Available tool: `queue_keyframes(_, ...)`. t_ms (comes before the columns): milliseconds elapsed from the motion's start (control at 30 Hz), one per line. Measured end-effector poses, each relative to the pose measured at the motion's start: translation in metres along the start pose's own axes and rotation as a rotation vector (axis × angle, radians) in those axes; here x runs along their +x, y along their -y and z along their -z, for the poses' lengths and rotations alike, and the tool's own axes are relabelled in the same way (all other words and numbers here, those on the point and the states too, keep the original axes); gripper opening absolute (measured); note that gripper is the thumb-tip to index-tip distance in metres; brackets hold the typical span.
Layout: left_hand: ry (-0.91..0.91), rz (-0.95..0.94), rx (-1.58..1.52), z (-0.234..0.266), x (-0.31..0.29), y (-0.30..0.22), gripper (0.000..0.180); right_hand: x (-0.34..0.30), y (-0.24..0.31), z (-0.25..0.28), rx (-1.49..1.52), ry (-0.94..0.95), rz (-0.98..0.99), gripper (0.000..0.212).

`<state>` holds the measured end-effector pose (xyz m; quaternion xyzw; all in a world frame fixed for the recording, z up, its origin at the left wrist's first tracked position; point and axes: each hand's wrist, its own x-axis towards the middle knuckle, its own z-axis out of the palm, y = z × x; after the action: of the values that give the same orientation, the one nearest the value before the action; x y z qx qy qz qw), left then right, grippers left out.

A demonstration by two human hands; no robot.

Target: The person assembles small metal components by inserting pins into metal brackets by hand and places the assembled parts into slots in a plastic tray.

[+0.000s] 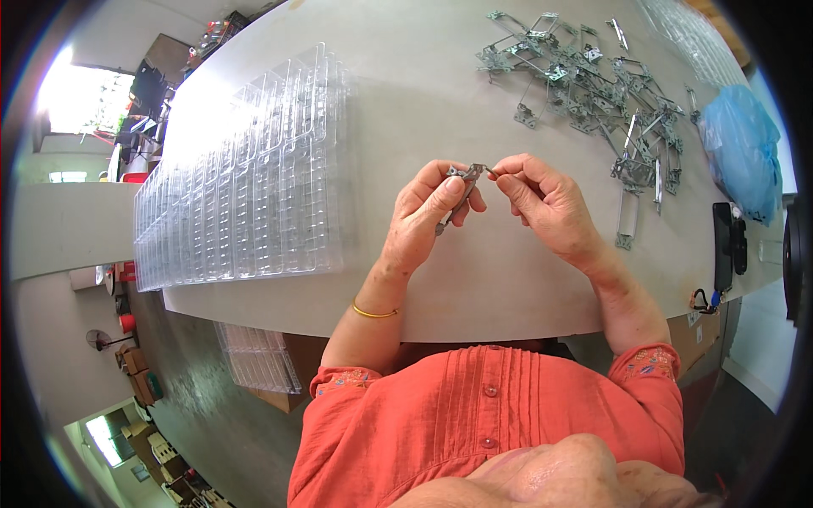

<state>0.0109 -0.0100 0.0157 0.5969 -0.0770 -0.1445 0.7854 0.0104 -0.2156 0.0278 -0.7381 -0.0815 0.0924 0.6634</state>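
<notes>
Far left, on the grey table (406, 279): clear plastic trays (246, 186), multi-pocket, laid in overlapping rows, well apart from both hands. More trays of the same kind sit on a carton (262, 364) below the table edge.

Centre: left hand (428, 216), gold bangle (373, 312) at the wrist. Thumb and fingers are closed round a small grey metal clip (463, 184); the upper end shows above the fingertips, the lower end pokes out under the palm. Part is held clear of the table, approx. mid-table in front of the person.

Just right of it: right hand (546, 203). Thumb and forefinger pinch together at the clip's top end. Whether they grip the clip itself or a separate tiny piece: cannot tell, too small.

Handling (judged): stamped sheet-metal part, light, stiff, prob. thin and sharp-edged. Smooth metal, may slip or spin if pinched at one end only. Best hold is along the flat body btwn thumb and forefinger, leaving the working end exposed, as the left hand does.

Right: loose pile of like metal clips (593, 93), tangled, near but not touching the right hand. Further right: blue plastic bag (741, 144), then a black phone (722, 245) at the table's edge.
</notes>
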Motion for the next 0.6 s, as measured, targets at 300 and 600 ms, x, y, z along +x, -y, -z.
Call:
queue_keyframes(300, -0.024, -0.025, 0.201, 0.001, -0.003, -0.004, 0.027, 0.002, 0.002, 0.002, -0.077, 0.054, 0.004, 0.013)
queue_keyframes(600, 0.099, -0.067, 0.268, 0.004, -0.006, 0.009, 0.03, 0.008, 0.004, 0.008, 0.403, 0.212, -0.281, 0.025)
